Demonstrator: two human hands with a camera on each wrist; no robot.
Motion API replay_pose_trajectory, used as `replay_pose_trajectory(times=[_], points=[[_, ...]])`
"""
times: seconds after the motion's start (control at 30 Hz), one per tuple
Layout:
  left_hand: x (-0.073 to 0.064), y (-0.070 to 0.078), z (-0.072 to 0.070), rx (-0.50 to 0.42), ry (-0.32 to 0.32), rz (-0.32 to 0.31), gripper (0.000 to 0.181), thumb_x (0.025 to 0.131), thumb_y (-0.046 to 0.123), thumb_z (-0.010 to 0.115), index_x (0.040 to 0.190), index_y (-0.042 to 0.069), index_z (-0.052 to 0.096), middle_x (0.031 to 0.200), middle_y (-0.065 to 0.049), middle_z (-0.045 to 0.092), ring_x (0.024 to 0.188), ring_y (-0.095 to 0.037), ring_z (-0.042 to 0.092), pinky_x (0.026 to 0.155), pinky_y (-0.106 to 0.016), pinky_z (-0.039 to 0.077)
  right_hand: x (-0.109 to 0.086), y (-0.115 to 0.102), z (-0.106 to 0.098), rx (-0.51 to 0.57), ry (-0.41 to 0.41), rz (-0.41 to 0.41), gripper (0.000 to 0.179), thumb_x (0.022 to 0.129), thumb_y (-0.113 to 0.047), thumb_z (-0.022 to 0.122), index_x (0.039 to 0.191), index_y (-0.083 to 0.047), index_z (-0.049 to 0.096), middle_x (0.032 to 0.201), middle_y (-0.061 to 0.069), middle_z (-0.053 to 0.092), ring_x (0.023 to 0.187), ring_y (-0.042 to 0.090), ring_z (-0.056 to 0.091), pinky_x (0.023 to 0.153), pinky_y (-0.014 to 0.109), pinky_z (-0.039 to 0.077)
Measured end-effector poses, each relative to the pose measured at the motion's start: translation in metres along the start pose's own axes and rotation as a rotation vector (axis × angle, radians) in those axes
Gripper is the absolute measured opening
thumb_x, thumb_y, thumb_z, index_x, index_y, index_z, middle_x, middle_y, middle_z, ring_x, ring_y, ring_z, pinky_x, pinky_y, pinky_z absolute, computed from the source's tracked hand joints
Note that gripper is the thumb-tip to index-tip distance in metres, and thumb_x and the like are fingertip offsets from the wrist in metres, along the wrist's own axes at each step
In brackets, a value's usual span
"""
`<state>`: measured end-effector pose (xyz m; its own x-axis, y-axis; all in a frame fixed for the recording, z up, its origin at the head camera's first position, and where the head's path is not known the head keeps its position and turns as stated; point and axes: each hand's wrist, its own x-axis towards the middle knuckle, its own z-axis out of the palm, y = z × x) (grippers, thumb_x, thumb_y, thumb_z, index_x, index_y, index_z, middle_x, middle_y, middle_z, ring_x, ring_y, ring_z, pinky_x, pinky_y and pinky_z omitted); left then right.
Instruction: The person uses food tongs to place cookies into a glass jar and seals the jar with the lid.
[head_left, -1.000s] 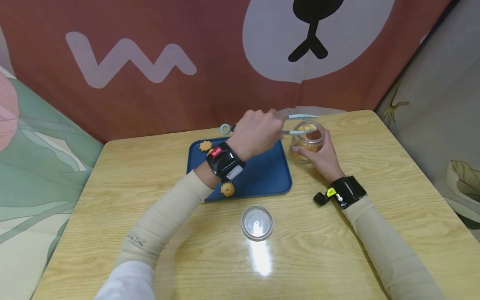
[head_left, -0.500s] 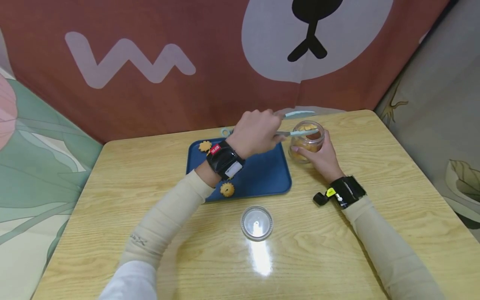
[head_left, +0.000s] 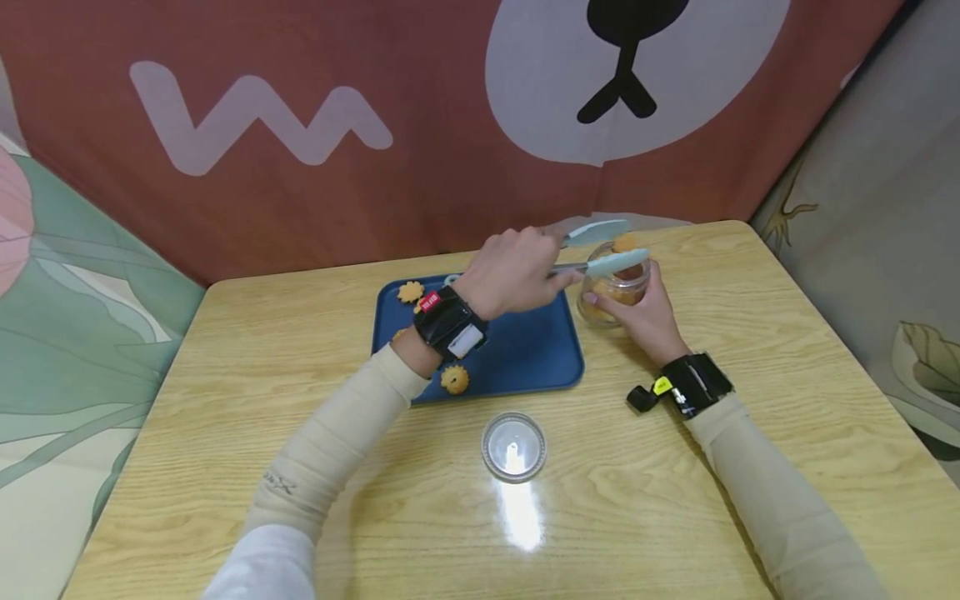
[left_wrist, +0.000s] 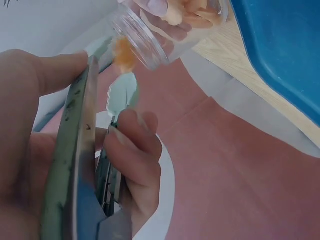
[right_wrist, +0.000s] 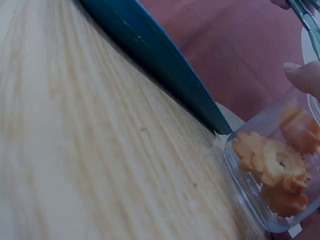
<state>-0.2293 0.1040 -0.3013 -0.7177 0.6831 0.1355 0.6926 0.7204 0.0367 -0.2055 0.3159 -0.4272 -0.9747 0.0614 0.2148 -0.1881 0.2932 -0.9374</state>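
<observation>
My left hand grips a pair of tongs with light-green scalloped tips, fingers and thumb on opposite arms. An orange-brown cookie shows between the tips, right at the mouth of a clear jar. My right hand holds that jar around its side, at the right of the tray. Flower-shaped cookies lie inside the jar in the right wrist view. Left of the jar is a blue tray, bearing several cookies such as a round cookie; my left hand and wrist hide part of it.
A round clear lid lies on the wooden table in front of the tray. A red-brown cloth hangs close behind the table's back edge. Patterned cloths hang at both sides.
The tongs' tips have risen from inside the jar mouth, and a cookie now shows between them. The tongs' ring end has dipped behind my left wrist. My right hand and the jar stay put.
</observation>
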Motion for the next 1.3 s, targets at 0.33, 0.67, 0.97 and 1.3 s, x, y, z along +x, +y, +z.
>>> replay_pose_trajectory(times=[0.33,0.67,0.97,1.3], points=[[-0.001,-0.001,0.001,-0.043,0.007,-0.008,0.038,0.091,0.053,0.053,0.081,0.017,0.061,0.059,0.000,0.042,0.044,-0.013,0.045,0.037,-0.024,0.028,-0.001,-0.002,0.001,0.010,-0.010,0.008,0.081,0.077,-0.024,0.079,0.138,-0.011,0.026,0.132,0.016,0.041,0.121,0.029,0.039,0.099,0.049,0.031],[-0.009,-0.005,-0.001,-0.084,0.032,-0.021,0.037,0.089,0.053,0.055,0.082,0.017,0.062,0.057,-0.001,0.042,0.042,-0.015,0.043,0.037,-0.025,0.026,0.009,0.029,-0.003,0.035,-0.015,-0.021,0.087,0.075,-0.025,0.081,0.141,-0.024,0.025,0.135,0.008,0.040,0.122,0.023,0.040,0.099,0.047,0.031],[-0.030,-0.016,-0.007,-0.112,0.070,-0.049,0.057,0.088,0.053,0.057,0.129,0.014,0.051,0.059,-0.002,0.044,0.044,-0.013,0.044,0.038,-0.026,0.031,0.011,0.036,-0.004,0.035,-0.003,-0.051,0.085,0.074,-0.025,0.082,0.140,-0.030,0.029,0.133,0.009,0.045,0.120,0.017,0.040,0.098,0.044,0.031],[-0.064,-0.057,0.002,-0.145,0.062,-0.160,0.048,0.088,0.051,0.058,0.108,0.007,0.059,0.053,-0.003,0.040,0.039,-0.017,0.043,0.037,-0.029,0.031,0.013,0.032,-0.004,0.028,-0.008,-0.053,0.084,0.074,-0.023,0.081,0.140,-0.020,0.030,0.133,0.009,0.046,0.122,0.020,0.039,0.099,0.044,0.031]])
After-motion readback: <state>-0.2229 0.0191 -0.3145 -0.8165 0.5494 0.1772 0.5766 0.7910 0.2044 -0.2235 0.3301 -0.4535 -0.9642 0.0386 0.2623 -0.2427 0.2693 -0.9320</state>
